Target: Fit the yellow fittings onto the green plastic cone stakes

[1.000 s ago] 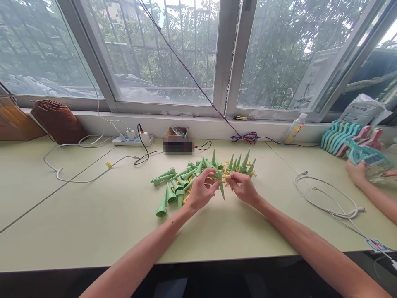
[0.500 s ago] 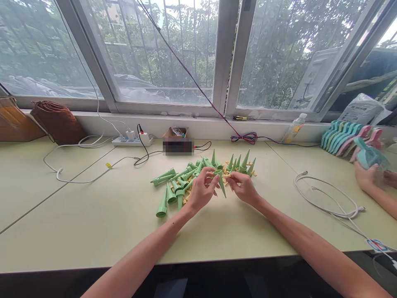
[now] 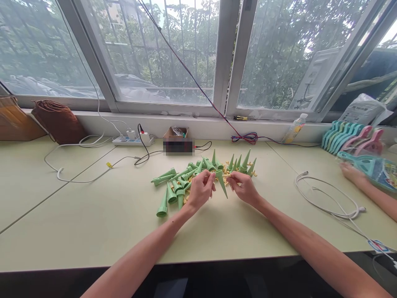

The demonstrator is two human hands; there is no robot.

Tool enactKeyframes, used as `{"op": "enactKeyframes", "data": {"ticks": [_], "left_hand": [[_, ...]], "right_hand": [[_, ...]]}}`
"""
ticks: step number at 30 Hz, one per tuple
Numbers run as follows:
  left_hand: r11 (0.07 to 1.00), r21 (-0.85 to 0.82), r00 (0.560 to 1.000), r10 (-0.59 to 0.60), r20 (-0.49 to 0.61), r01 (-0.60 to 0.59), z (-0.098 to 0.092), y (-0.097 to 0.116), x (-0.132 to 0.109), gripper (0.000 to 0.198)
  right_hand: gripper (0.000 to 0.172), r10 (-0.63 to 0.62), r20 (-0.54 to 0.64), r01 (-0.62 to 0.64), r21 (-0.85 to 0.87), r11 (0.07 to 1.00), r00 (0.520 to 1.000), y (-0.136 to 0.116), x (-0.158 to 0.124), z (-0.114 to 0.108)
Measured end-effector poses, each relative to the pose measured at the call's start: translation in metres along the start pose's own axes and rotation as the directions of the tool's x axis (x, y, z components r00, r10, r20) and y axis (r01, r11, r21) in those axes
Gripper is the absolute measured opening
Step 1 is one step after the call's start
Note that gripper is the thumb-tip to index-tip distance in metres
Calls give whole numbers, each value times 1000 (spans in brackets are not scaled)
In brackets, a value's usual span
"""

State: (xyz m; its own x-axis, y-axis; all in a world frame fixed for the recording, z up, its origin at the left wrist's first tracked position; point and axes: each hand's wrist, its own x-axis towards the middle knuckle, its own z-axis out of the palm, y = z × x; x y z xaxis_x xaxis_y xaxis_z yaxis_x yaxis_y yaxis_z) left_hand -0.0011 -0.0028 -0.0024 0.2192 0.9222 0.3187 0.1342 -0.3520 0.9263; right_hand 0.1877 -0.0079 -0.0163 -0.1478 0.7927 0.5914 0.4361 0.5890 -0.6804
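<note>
My left hand (image 3: 201, 190) pinches a green plastic watering spike (image 3: 222, 185) near its wide end, and its tip points down. From the other side my right hand (image 3: 244, 186) grips a small yellow plastic valve (image 3: 227, 176), which meets the spike near its wide end. How far the valve sits in the spike, I cannot tell. To the left and behind lies a pile of green spikes (image 3: 171, 194), with yellow pieces (image 3: 185, 200) among them. Several spikes (image 3: 245, 160) with yellow valves stand tip up behind my right hand.
At right, a co-worker's hand (image 3: 353, 174) holds turquoise hangers (image 3: 358, 162) in packaging, beside more hangers (image 3: 338, 135). A white cable (image 3: 325, 211) lies coiled nearby. A power strip (image 3: 132, 141), small box (image 3: 175, 134) and bottle (image 3: 294, 129) line the back; a brown bag (image 3: 58, 122) sits left.
My left fingers have closed in around the spike's wide end, and the spike has turned slightly. My right hand stays nearly still. The co-worker's hand and the turquoise hangers have shifted.
</note>
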Motion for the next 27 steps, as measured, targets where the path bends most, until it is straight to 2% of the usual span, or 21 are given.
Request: {"op": "enactKeyframes", "data": {"ticks": [6,8,12,14,16,23,27], "left_hand": [[998,-8,998,-60,11,60,0,3,1,48],[999,2,999,-39,-4,39,-1,2,2,48],[999,34,998,13,-56,-11,-2,0,3,34],[999,-28,998,-18,-53,17,-2,0,4,22],[992,-113,998,-54,-30,50,-1,1,3,20],[947,-252,979,-185,84,201,0,3,4,50],[934,-270,970,-205,132,234,-1,4,4,55]], "right_hand": [[35,-11,-1,11,5,1000,1000,0,-1,-1],[34,-13,1,13,9,1000,1000,0,-1,0],[33,-9,1,9,20,1000,1000,-1,0,0],[33,-4,5,4,22,1000,1000,-2,0,0],[33,-3,9,3,22,1000,1000,-2,0,0],[33,-17,30,17,15,1000,999,0,-1,-1],[32,-43,58,43,6,999,997,0,-1,-2]]}}
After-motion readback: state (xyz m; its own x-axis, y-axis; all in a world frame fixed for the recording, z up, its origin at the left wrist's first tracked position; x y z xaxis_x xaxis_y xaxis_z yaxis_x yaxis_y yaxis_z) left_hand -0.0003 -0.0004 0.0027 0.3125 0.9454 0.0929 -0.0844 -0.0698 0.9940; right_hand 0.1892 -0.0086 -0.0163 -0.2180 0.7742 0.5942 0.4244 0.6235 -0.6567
